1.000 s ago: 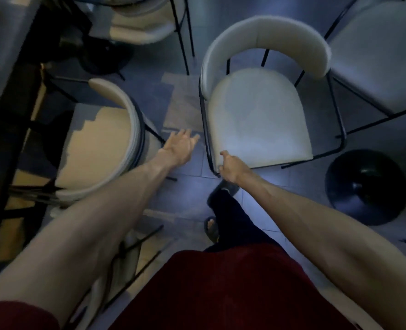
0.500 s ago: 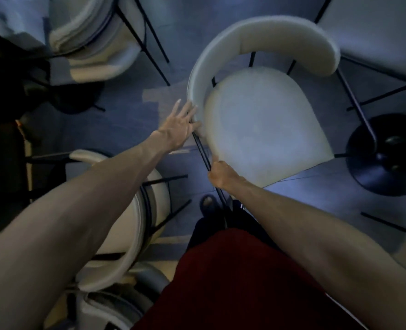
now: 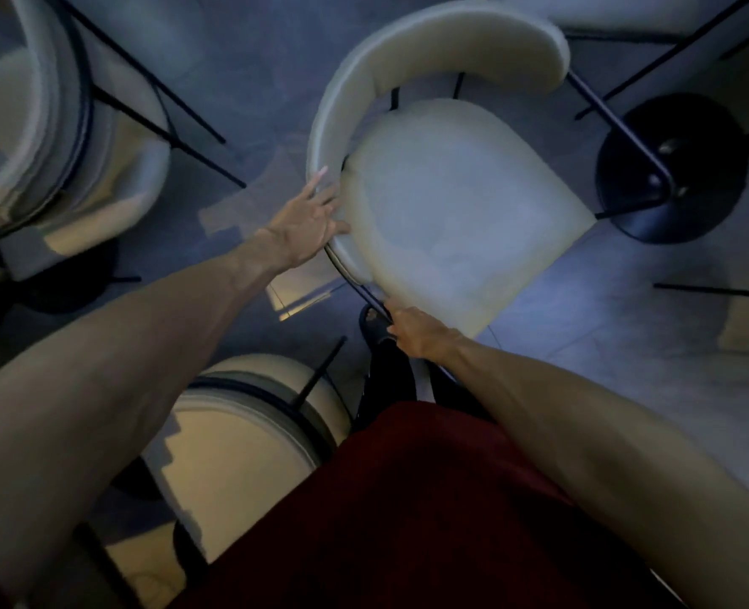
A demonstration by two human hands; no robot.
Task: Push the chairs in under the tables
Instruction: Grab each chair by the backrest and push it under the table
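left hand [image 3: 304,222]: fingers spread wide, resting flat against curved backrest end of cream chair [image 3: 452,204], not wrapping anything
right hand [image 3: 412,329]: closing narrow around black frame rail at seat's near corner
chair position: standing in open floor ahead, rotated, far leg crossing over black table base [image 3: 671,169]
risk – snag: leg loop catching on that base, likely jamming or tipping if pushing straight
risk – slip: flat left palm sliding off padded back, likely twisting chair
risk – foot: shoe [image 3: 375,320] sitting just under gripped rail
room: second chair [image 3: 241,437] crowding near left, third chair [image 3: 56,125] far left; open tile lying right of seat
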